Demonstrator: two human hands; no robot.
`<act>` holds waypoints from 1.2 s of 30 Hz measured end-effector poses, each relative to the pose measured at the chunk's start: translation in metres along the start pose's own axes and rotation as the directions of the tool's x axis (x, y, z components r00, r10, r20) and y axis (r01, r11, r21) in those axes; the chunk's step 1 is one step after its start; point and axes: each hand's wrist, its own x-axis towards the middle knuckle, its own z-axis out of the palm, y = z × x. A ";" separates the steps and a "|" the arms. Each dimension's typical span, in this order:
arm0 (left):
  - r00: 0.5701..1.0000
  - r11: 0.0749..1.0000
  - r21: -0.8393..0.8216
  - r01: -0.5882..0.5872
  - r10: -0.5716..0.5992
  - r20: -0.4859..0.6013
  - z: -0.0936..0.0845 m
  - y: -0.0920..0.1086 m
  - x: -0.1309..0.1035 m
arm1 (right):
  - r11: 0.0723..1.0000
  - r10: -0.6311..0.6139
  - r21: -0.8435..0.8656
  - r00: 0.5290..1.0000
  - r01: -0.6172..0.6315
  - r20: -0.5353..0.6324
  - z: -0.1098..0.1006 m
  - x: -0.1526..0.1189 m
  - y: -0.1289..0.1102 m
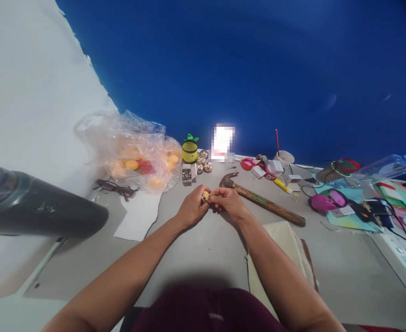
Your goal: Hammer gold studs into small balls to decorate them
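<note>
Between my hands is a small yellow ball (pixel 205 196) with dark and shiny spots on it. My left hand (pixel 193 206) is wrapped round it from the left. The fingers of my right hand (pixel 229 203) are pinched together at its right side; anything tiny between them is too small to make out. A hammer (pixel 265 203) with a wooden handle lies just right of my right hand. Behind my left hand stands an open little box (pixel 187 174) of small metal pieces. Several similar spotted balls (pixel 208 167) sit beyond it, next to a yellow-green cup (pixel 189 151).
Clear plastic bags (pixel 130 147) with orange balls lie at the left, near dark glasses (pixel 116 188) and white paper (pixel 139 216). A dark cylinder (pixel 44 203) juts in from the left. Folded cloth (pixel 279 240) lies under my right forearm. Cups, papers and cables crowd the right.
</note>
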 end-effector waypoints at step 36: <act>0.988 0.995 0.073 0.073 -0.062 -0.139 0.013 0.005 -0.003 | 0.994 0.108 -0.039 0.993 -0.106 0.048 0.000 0.007 -0.004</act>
